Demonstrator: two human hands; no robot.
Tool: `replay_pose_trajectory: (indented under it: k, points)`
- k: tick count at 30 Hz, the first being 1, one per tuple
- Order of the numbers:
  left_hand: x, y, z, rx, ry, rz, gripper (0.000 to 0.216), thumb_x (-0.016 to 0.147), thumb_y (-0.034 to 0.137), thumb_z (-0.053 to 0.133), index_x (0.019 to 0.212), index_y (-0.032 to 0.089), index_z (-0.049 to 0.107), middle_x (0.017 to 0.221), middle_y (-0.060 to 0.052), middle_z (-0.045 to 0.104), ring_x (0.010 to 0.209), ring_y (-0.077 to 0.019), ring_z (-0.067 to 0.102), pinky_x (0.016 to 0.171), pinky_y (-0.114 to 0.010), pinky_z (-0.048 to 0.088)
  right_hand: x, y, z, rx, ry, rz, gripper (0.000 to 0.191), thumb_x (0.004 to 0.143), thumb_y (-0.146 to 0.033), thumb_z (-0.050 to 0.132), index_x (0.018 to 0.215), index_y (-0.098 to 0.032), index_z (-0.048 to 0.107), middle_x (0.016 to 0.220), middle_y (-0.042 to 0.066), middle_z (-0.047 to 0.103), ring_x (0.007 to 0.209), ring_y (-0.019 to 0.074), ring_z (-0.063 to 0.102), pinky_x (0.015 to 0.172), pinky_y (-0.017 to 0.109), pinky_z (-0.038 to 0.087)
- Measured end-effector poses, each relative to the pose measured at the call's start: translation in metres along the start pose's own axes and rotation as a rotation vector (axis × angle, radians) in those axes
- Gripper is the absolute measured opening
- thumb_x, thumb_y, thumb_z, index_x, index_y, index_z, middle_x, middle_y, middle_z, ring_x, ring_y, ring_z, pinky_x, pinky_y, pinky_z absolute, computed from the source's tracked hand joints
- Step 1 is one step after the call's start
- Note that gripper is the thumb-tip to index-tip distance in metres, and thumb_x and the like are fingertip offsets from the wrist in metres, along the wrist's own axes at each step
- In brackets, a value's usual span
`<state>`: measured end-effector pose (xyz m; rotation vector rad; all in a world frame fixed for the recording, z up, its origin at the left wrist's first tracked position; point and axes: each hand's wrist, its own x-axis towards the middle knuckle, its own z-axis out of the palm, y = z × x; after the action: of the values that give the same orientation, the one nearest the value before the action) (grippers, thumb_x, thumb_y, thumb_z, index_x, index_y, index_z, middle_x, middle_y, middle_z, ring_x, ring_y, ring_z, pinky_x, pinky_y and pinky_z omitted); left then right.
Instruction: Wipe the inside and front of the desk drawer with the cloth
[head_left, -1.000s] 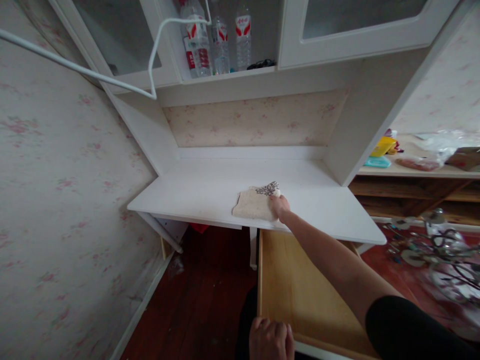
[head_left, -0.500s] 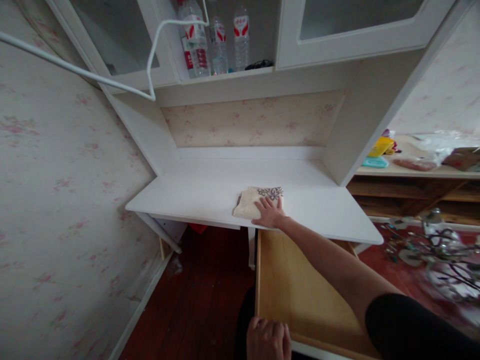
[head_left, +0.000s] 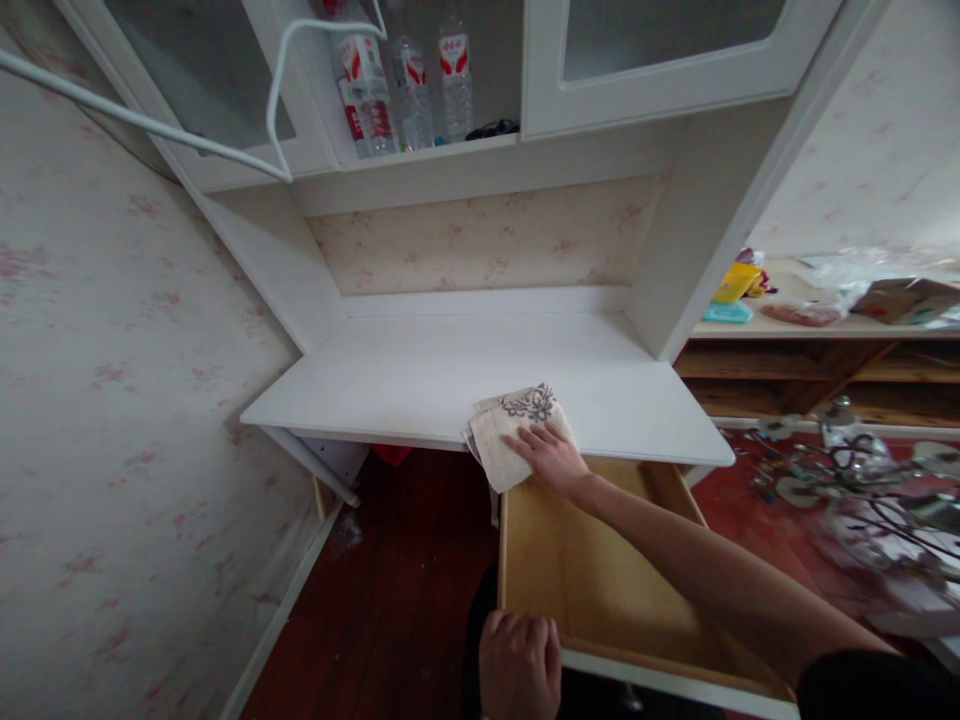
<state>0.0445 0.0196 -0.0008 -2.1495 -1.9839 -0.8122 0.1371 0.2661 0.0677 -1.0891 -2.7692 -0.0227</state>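
Observation:
A folded beige cloth (head_left: 504, 440) with a dark floral pattern lies partly over the front edge of the white desk (head_left: 405, 370). Its lower corner hangs past the edge, above an open wooden drawer (head_left: 585, 560). My right hand (head_left: 551, 458) grips the cloth from above, fingers spread across it; the thumb is hidden. At the bottom of the view, my left hand (head_left: 520, 660) is closed over the drawer's front left corner, fingers curled. The bare wooden bottom of the drawer shows beneath my right forearm.
Plastic bottles (head_left: 412, 90) stand on the shelf above the desk. A bent white metal arm (head_left: 187, 135) crosses the upper left. On the right are a low shelf (head_left: 817, 365) with bags and a box on top, and a chandelier (head_left: 870, 480) on the red floor.
My right hand has drawn the cloth toward me, turning it so that it overhangs the desk edge. My left hand stays at the drawer corner. The view has shifted slightly.

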Motion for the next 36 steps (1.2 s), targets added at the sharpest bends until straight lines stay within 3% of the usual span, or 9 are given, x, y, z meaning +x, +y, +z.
replay_pose_trajectory:
  k: [4, 8, 11, 15, 19, 21, 26, 33, 36]
  points:
    - [0.000, -0.002, 0.002, 0.002, 0.015, 0.041, 0.019, 0.081, 0.013, 0.048, 0.065, 0.022, 0.049, 0.056, 0.003, 0.054, 0.057, -0.0139, 0.052, 0.067, -0.032, 0.034, -0.051, -0.002, 0.031, -0.020, 0.083, -0.030, 0.058, 0.088, -0.012, 0.039, 0.142, -0.033, 0.033, 0.148, 0.000, 0.034, 0.138, 0.0282, 0.019, 0.112, 0.054, 0.006]
    - [0.002, -0.006, 0.005, 0.007, 0.056, 0.119, 0.020, 0.082, 0.014, 0.046, 0.065, 0.022, 0.048, 0.055, 0.003, 0.053, 0.054, -0.0136, 0.050, 0.065, -0.031, 0.032, -0.079, -0.010, 0.079, -0.041, 0.090, -0.023, 0.055, 0.090, -0.014, 0.039, 0.141, -0.033, 0.033, 0.149, -0.003, 0.031, 0.138, 0.0282, 0.019, 0.112, 0.057, 0.010]
    - [0.002, -0.008, 0.009, 0.013, 0.073, 0.147, 0.021, 0.083, 0.013, 0.044, 0.065, 0.023, 0.046, 0.053, 0.004, 0.052, 0.052, -0.0138, 0.050, 0.063, -0.032, 0.031, -0.087, -0.019, 0.118, -0.005, -0.073, 0.124, 0.060, 0.088, -0.009, 0.034, 0.142, -0.035, 0.031, 0.150, -0.002, 0.030, 0.134, 0.0267, 0.031, 0.109, 0.057, 0.019]
    - [-0.001, -0.011, 0.017, 0.018, 0.101, 0.158, 0.021, 0.083, 0.013, 0.043, 0.064, 0.023, 0.045, 0.052, 0.004, 0.051, 0.050, -0.0136, 0.049, 0.063, -0.032, 0.031, -0.080, -0.023, 0.150, 0.039, -0.345, 0.314, 0.071, 0.080, -0.004, 0.035, 0.143, -0.036, 0.028, 0.152, -0.001, 0.023, 0.138, 0.0306, 0.019, 0.105, 0.066, 0.012]
    - [-0.002, -0.012, 0.022, 0.017, 0.112, 0.134, 0.019, 0.082, 0.013, 0.044, 0.065, 0.023, 0.046, 0.052, 0.003, 0.051, 0.051, -0.0134, 0.048, 0.065, -0.032, 0.032, -0.061, -0.014, 0.151, 0.087, -0.417, 0.257, 0.083, 0.071, -0.020, 0.056, 0.145, -0.033, 0.021, 0.155, 0.003, 0.008, 0.139, 0.0371, 0.005, 0.099, 0.073, 0.001]
    - [-0.002, -0.012, 0.024, 0.020, 0.100, 0.132, 0.018, 0.081, 0.013, 0.045, 0.066, 0.023, 0.047, 0.053, 0.003, 0.051, 0.051, -0.0135, 0.049, 0.066, -0.032, 0.033, -0.055, -0.010, 0.148, 0.104, -0.455, 0.227, 0.088, 0.066, -0.025, 0.061, 0.145, -0.032, 0.022, 0.155, 0.005, 0.007, 0.139, 0.0393, 0.004, 0.096, 0.075, 0.000]
    - [-0.003, -0.015, 0.028, 0.018, 0.132, 0.156, 0.017, 0.081, 0.013, 0.046, 0.067, 0.023, 0.047, 0.053, 0.004, 0.052, 0.050, -0.0125, 0.049, 0.066, -0.031, 0.033, -0.056, 0.000, 0.144, 0.093, -0.445, 0.277, 0.063, 0.081, -0.015, 0.041, 0.140, -0.038, 0.033, 0.154, 0.001, 0.019, 0.139, 0.0335, 0.013, 0.097, 0.074, 0.007]
    - [-0.004, -0.015, 0.025, 0.045, 0.086, 0.150, 0.019, 0.083, 0.013, 0.044, 0.067, 0.023, 0.047, 0.054, 0.003, 0.053, 0.053, -0.0134, 0.051, 0.066, -0.032, 0.033, -0.104, 0.044, 0.125, 0.031, -0.489, 0.423, 0.071, 0.078, -0.002, 0.032, 0.138, -0.039, 0.035, 0.154, -0.001, 0.019, 0.139, 0.0311, 0.013, 0.095, 0.073, 0.015]
    - [-0.003, -0.012, 0.018, 0.043, 0.041, 0.150, 0.020, 0.084, 0.014, 0.045, 0.067, 0.023, 0.048, 0.056, 0.003, 0.055, 0.055, -0.0140, 0.051, 0.066, -0.033, 0.032, -0.133, 0.071, 0.108, 0.026, -0.517, 0.538, 0.077, 0.072, 0.001, 0.034, 0.139, -0.037, 0.034, 0.153, 0.002, 0.021, 0.138, 0.0337, 0.016, 0.093, 0.071, 0.025]
